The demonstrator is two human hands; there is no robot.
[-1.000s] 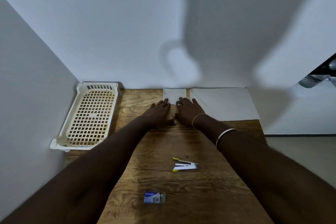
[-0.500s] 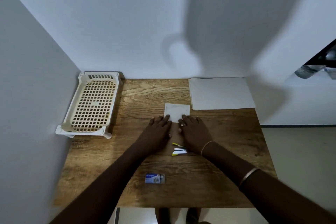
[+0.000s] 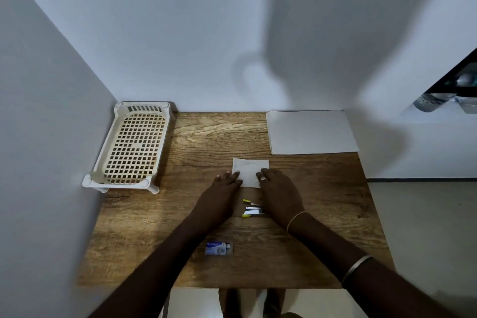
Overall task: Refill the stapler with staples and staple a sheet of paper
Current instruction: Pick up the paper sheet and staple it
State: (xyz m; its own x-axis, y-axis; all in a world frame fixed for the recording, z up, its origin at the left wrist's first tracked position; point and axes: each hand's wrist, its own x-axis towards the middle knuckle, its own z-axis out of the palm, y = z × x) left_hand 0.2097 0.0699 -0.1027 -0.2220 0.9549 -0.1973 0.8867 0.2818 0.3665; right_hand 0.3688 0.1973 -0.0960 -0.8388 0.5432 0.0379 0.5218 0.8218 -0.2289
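Both hands, left hand point(image 3: 224, 190) and right hand point(image 3: 277, 188), lie flat with fingers released on the small paper point(image 3: 249, 171) at frame centre (stapler point(image 3: 253, 210) just below); a careless wrist could knock it

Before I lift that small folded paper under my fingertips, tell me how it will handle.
The small folded paper looks thin and lies flat on the wooden table, so it is probably very light and floppy. With both hands' fingertips resting on its near edge, it would likely slide rather than lift. Pinching an edge may crease it; it seems unlikely to roll or tip.
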